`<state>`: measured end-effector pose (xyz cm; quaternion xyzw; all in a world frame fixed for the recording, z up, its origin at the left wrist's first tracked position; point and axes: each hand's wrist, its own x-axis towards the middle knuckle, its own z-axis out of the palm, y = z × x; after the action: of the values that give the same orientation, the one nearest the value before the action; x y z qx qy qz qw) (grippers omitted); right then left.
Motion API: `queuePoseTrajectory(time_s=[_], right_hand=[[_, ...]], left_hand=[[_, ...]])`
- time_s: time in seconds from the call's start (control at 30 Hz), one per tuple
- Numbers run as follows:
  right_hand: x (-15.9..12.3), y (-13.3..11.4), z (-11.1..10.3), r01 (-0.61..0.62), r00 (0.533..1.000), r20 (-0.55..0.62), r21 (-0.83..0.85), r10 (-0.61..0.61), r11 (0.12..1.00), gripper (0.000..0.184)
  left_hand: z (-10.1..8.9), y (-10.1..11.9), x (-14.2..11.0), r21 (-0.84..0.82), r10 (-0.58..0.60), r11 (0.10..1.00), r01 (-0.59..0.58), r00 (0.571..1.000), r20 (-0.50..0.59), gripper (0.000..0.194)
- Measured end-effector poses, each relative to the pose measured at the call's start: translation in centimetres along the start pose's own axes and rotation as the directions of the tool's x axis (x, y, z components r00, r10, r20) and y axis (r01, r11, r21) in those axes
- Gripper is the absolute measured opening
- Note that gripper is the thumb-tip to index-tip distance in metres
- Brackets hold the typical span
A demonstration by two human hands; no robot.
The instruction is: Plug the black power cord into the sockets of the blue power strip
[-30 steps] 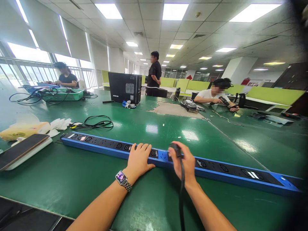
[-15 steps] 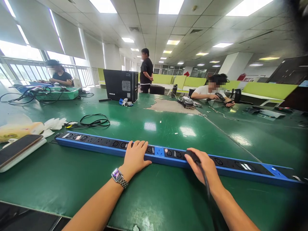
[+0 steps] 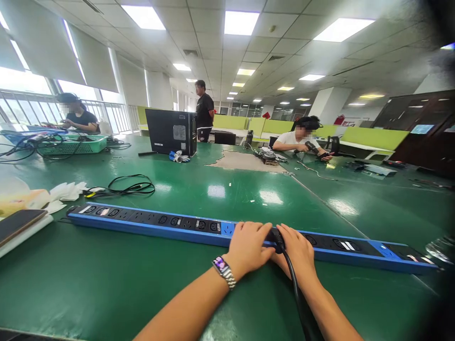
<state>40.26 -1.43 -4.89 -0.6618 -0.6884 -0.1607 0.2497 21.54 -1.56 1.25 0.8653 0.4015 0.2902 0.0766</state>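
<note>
A long blue and black power strip [image 3: 149, 223] with rows of sockets lies across the green table in front of me. My left hand [image 3: 249, 246] is wrapped over the strip right of its middle, fingers over the far edge and thumb on the near side. Close beside it, my right hand [image 3: 296, 253] grips a black power plug [image 3: 277, 238] at the strip's sockets. How far the plug sits in a socket is hidden by my fingers. Its thick black cord [image 3: 295, 289] runs down toward me past my right wrist.
A coiled black cable [image 3: 133, 184] lies behind the strip, with a phone [image 3: 21, 222] at the left. Farther back are a green basket [image 3: 76, 144] of cables, a black computer case [image 3: 170, 132] and gloves [image 3: 179, 156]. Two people sit at the table; another stands behind.
My left hand has slid right along the strip to beside the plug. My right hand still grips the plug at the strip. The view has shifted slightly.
</note>
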Motion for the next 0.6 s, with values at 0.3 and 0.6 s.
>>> queuePoseTrajectory(time_s=[0.3, 0.6], right_hand=[[0.3, -0.7, -0.2, -0.07, 0.997, 0.025, 0.014, 0.069, 0.997, 0.067], [0.5, -0.6, -0.2, -0.112, 0.991, 0.081, 0.036, 0.109, 0.993, 0.086]], left_hand=[[0.2, -0.2, 1.9, -0.129, -0.12, 0.988, 0.087, 0.955, -0.273, 0.027], [-8.5, -11.7, -7.5, -0.018, -0.291, 0.955, 0.297, 0.921, -0.261, 0.035]])
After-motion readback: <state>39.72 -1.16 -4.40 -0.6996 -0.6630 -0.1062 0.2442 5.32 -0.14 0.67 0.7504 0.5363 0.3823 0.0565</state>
